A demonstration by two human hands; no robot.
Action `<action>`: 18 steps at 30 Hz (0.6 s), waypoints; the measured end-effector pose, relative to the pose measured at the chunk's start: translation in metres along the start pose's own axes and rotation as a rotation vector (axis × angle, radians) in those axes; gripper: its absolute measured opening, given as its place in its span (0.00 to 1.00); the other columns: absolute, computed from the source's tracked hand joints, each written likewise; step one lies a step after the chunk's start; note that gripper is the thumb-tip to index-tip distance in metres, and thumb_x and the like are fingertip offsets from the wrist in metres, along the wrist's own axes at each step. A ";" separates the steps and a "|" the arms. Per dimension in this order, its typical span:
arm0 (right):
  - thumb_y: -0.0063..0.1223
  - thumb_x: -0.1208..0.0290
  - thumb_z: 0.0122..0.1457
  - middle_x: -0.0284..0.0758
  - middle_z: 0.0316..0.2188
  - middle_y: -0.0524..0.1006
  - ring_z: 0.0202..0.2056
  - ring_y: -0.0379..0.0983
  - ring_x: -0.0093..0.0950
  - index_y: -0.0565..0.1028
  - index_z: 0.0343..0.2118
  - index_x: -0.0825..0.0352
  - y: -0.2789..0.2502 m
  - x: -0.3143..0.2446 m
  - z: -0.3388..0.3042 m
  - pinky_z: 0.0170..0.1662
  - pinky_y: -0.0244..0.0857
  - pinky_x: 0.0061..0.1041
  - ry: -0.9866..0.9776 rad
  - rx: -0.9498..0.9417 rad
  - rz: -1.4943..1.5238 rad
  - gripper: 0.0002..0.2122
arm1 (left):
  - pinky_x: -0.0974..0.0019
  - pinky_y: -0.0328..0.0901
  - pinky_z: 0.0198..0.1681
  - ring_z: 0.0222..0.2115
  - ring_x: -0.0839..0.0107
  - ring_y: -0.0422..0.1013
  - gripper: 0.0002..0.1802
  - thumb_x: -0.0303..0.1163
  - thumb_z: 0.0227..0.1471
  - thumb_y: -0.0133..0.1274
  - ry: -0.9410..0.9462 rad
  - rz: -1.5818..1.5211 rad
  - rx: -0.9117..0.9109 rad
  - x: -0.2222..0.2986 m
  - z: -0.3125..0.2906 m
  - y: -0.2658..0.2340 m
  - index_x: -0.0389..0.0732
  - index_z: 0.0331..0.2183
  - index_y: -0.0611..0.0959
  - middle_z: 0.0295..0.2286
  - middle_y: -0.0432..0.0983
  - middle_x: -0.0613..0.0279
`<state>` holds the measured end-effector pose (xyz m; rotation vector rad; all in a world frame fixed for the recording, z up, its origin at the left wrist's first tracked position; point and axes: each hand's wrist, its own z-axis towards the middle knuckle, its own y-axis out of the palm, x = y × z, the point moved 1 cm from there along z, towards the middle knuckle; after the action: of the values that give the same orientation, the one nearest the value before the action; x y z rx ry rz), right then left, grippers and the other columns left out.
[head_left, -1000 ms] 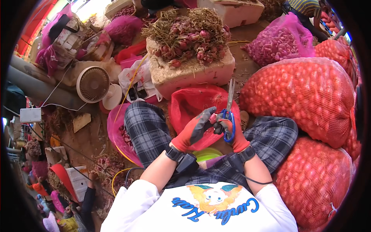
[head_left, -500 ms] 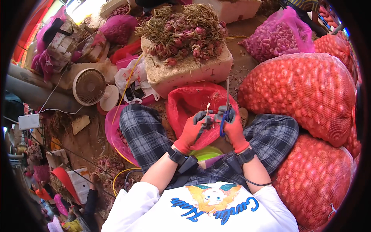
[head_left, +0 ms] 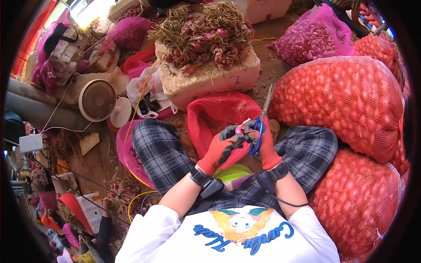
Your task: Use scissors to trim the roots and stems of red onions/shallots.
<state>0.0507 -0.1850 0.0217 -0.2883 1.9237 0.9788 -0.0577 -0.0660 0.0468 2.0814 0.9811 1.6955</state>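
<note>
My left hand (head_left: 222, 146), in a red glove with dark grey fingertips, is closed on a small pink shallot (head_left: 239, 129) with a pale dry stem. Blue-handled scissors (head_left: 258, 136) hang on my right hand (head_left: 266, 149), which wears the same kind of glove; their metal blades point up and away. The right fingertips also touch the shallot's top. Beneath both hands lies an open red mesh bag (head_left: 201, 118) between my knees. Beyond it, a white foam box (head_left: 206, 83) carries a heap of shallots (head_left: 206, 39) with dry stalks.
Full red mesh sacks (head_left: 342, 105) of shallots crowd my right side. A pink mesh bag (head_left: 315, 37) stands farther back. At left are a small fan (head_left: 97, 100), a white plastic bag (head_left: 147, 85) and a yellow cable (head_left: 139, 107). A green bowl (head_left: 232, 172) sits near my lap.
The scissors have tilted to the right, their blades swung away from the shallot. The shallot has turned and shows more plainly between my fingers. The view has shifted slightly.
</note>
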 end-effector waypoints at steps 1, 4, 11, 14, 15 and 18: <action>0.50 0.80 0.50 0.32 0.27 0.74 0.27 0.70 0.21 0.72 0.35 0.70 0.004 0.000 0.001 0.31 0.66 0.19 -0.089 0.027 -0.188 0.08 | 0.73 0.65 0.38 0.32 0.79 0.68 0.15 0.29 0.52 0.51 -0.035 -0.041 0.033 -0.004 0.001 -0.002 0.37 0.43 0.73 0.35 0.72 0.66; 0.52 0.78 0.50 0.34 0.28 0.74 0.27 0.72 0.25 0.72 0.35 0.70 0.017 -0.002 -0.002 0.31 0.66 0.22 -0.313 0.074 -0.544 0.08 | 0.73 0.64 0.39 0.33 0.77 0.68 0.15 0.29 0.53 0.50 -0.075 -0.046 0.050 -0.012 0.003 -0.015 0.37 0.43 0.73 0.35 0.72 0.66; 0.49 0.79 0.53 0.28 0.25 0.74 0.23 0.67 0.15 0.72 0.33 0.68 -0.014 -0.017 0.012 0.25 0.60 0.13 -0.311 0.344 -0.724 0.05 | 0.71 0.65 0.41 0.39 0.72 0.68 0.22 0.26 0.52 0.49 -0.069 -0.387 -0.114 0.003 -0.003 -0.028 0.38 0.50 0.66 0.42 0.69 0.58; 0.53 0.74 0.53 0.27 0.23 0.74 0.20 0.65 0.15 0.73 0.35 0.68 -0.005 -0.021 0.006 0.23 0.58 0.15 -0.140 0.284 -0.455 0.07 | 0.71 0.64 0.44 0.41 0.70 0.67 0.23 0.26 0.52 0.50 -0.064 -0.423 -0.076 0.011 -0.005 -0.028 0.40 0.50 0.65 0.44 0.68 0.59; 0.56 0.71 0.52 0.27 0.22 0.74 0.20 0.65 0.16 0.74 0.35 0.67 0.001 -0.021 0.004 0.23 0.59 0.18 -0.009 0.229 -0.277 0.09 | 0.71 0.63 0.45 0.41 0.70 0.67 0.23 0.27 0.52 0.50 -0.032 -0.425 -0.054 0.013 -0.006 -0.028 0.40 0.50 0.66 0.43 0.68 0.59; 0.55 0.70 0.53 0.24 0.23 0.72 0.20 0.62 0.12 0.74 0.37 0.66 0.019 -0.029 -0.007 0.22 0.56 0.12 0.006 0.034 -0.300 0.10 | 0.73 0.62 0.45 0.41 0.71 0.67 0.21 0.27 0.52 0.50 0.010 -0.356 -0.051 0.017 -0.005 -0.026 0.41 0.49 0.68 0.42 0.69 0.61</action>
<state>0.0513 -0.1831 0.0575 -0.5429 1.8348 0.7465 -0.0693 -0.0372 0.0454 1.7408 1.2139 1.5308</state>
